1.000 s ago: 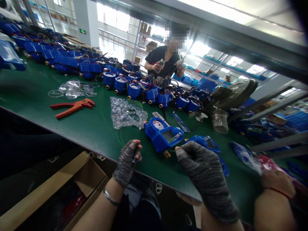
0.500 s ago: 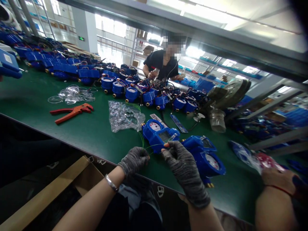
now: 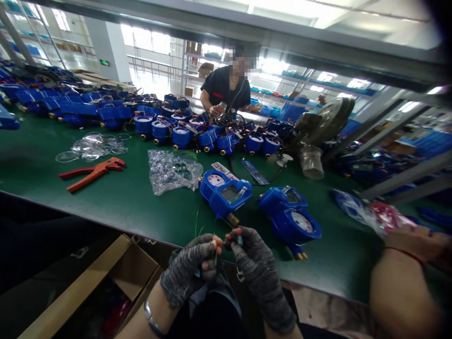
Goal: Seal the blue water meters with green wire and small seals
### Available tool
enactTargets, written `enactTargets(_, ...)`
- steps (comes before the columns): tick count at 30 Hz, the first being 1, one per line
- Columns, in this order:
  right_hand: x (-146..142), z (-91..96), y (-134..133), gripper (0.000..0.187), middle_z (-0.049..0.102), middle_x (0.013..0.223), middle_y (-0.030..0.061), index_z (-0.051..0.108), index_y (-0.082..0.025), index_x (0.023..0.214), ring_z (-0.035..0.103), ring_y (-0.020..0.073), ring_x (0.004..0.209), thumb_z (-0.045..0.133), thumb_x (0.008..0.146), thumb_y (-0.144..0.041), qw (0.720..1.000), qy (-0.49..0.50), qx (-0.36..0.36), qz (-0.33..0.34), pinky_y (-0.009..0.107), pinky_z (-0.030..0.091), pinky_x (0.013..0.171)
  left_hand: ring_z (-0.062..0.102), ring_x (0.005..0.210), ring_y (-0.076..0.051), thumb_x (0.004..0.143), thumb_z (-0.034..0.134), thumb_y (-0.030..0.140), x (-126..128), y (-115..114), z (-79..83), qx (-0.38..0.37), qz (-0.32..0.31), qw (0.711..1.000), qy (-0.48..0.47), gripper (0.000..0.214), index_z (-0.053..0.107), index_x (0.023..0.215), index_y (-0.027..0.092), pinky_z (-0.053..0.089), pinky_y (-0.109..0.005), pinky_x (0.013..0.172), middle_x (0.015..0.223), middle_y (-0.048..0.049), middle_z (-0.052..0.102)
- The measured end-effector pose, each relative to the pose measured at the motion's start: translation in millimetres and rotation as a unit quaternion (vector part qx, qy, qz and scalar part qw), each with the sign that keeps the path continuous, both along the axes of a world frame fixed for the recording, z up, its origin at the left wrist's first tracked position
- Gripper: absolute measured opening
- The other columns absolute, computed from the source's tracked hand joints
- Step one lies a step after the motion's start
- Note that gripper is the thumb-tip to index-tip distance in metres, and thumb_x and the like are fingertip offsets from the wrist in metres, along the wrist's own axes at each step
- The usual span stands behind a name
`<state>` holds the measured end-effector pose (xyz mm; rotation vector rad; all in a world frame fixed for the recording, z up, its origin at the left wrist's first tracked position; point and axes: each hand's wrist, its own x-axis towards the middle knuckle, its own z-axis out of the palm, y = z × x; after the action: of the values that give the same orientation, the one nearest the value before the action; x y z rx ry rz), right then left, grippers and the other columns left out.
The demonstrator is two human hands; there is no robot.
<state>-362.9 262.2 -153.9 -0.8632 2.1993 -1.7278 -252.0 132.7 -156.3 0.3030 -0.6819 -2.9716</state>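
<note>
The grey-knit left hand pinches thin green wire; the matching right hand pinches a small bluish piece, near the glossy, rounded blue meter.

The gloved left hand and right hand are close together at the edge of a green table — the left pinches thin green wire, the right a small bluish piece. Beyond lie 2 blue meters; leftward, a clear bag and orange-red cutter.
</note>
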Motion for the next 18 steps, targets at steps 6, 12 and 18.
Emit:
enactTargets(6,-12,-16.0,23,0.035,0.069,0.105,0.0117,0.067,-0.018,0.108,0.065,0.0274,0.100,0.062,0.082,-0.040,0.996,0.034,0.070,-0.045,0.049,0.048,0.095,0.044,0.050,-0.002,0.074,0.080,0.023,-21,13,-13.4,-0.123,0.127,0.984,-0.008,0.019,0.069,0.089,0.018,0.035,-0.014,0.045,0.089,-0.0031,0.065)
enactTargets(12,-9,-26.0,30,0.033,0.069,0.108,0.0103,0.059,-0.020,0.110,0.067,0.0259,0.101,0.068,0.081,-0.032,0.972,-0.202,-0.095,0.076,0.044,0.051,0.092,0.055,0.058,-0.007,0.068,0.085,0.027,-29,23,-9.9,-0.277,0.224,0.932,-0.067,0.022,0.070,0.081,0.016,0.045,-0.015,0.052,0.082,-0.0025,0.069)
enactTargets(18,-6,-37.3,24,0.036,0.068,0.104,0.0056,0.057,-0.021,0.108,0.067,0.0202,0.095,0.075,0.078,-0.031,0.956,-0.246,-0.145,0.063,0.037,0.053,0.086,0.058,0.062,-0.008,0.071,0.082,0.024,-30,28,-4.1,-0.299,0.227,0.924,-0.072,0.015,0.072,0.081,0.017,0.046,-0.014,0.055,0.080,-0.0017,0.070)
